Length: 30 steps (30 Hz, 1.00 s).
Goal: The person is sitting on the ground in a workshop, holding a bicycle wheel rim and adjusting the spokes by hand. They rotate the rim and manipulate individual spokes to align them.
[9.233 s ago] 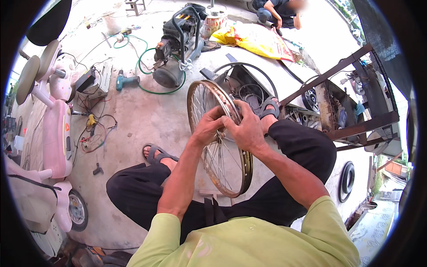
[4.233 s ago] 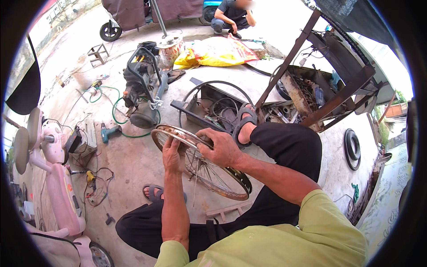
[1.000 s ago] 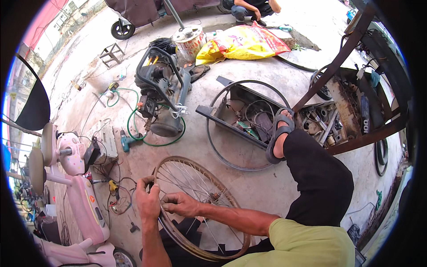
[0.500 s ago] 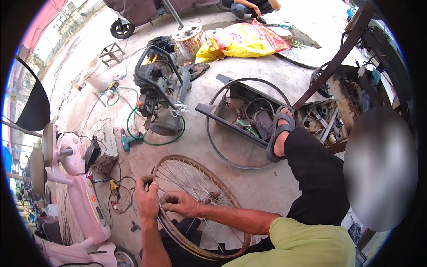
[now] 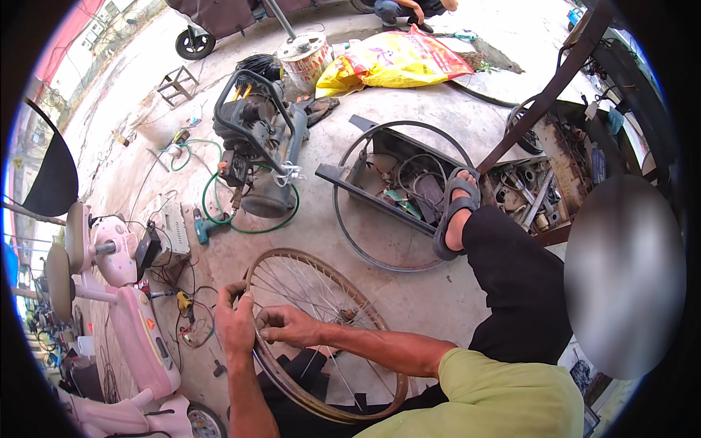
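Note:
A rusty spoked bicycle wheel (image 5: 367,298) leans tilted across my lap, its hub (image 5: 347,315) facing up toward me. My left hand (image 5: 235,325) is closed around the left side of the rim, fingers over its outer edge. Just inside that same stretch of rim, my right hand (image 5: 290,325) is closed in a pinch. What its fingertips hold, perhaps a spoke end, is too small to make out. Thin spokes (image 5: 292,281) run between rim and hub, and my right forearm passes over the lower part of the wheel.
Beyond the wheel, a bare hoop (image 5: 349,241) lies around a dark metal tray (image 5: 394,201) of parts, beside my sandalled foot (image 5: 460,215). A compressor (image 5: 259,139), a teal drill (image 5: 208,226) and a pink scooter (image 5: 139,336) stand leftward. Another person (image 5: 412,11) crouches far off.
The whole view has shifted slightly. Both hands stay at the same part of the rim, and the right fingers have closed a little more tightly together.

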Each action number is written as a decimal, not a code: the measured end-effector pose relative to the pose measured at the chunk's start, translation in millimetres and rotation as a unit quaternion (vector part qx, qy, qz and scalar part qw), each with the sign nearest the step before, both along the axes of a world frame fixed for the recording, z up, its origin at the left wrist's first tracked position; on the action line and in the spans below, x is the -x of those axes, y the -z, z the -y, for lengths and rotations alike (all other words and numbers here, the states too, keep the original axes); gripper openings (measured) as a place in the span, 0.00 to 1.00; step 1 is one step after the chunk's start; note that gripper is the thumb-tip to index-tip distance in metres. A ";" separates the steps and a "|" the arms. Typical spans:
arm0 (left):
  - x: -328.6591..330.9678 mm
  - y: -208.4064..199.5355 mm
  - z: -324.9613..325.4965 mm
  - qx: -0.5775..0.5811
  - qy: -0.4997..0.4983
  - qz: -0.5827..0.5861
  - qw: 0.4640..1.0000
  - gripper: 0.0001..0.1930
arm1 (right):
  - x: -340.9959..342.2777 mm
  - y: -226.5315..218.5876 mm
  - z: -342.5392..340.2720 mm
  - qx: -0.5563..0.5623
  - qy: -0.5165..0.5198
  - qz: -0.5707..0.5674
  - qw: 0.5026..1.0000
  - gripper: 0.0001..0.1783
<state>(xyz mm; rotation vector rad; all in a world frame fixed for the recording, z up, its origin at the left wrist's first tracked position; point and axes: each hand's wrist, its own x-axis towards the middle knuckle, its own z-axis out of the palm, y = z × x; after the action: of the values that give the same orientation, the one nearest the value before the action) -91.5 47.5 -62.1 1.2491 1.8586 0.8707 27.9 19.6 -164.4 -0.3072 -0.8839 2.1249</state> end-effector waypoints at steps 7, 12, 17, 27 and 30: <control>1.5 4.7 3.1 -0.013 0.014 -0.012 1.000 0.16 | -9.6 -2.3 -0.7 -0.016 -0.037 0.068 0.997 0.12; 3.2 -2.4 1.3 -0.049 0.051 -0.042 0.997 0.14 | -13.9 -14.2 -8.1 -0.022 -0.042 0.138 0.989 0.12; 5.8 -1.6 3.2 -0.032 0.007 -0.029 0.999 0.17 | -14.6 -21.8 -5.8 0.061 -0.048 0.090 0.993 0.15; 6.1 -5.4 13.0 -0.065 0.003 -0.046 0.997 0.16 | -8.1 -6.8 18.2 0.045 0.042 0.091 0.994 0.05; 2.3 -12.6 12.4 -0.053 -0.003 -0.035 0.998 0.16 | -9.8 -2.9 16.3 0.034 0.043 0.081 0.995 0.06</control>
<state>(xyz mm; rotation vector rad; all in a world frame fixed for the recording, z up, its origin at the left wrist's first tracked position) -93.8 35.1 -49.5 1.3560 1.8920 0.9504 37.7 3.3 -161.5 -0.5493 -0.8758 2.0748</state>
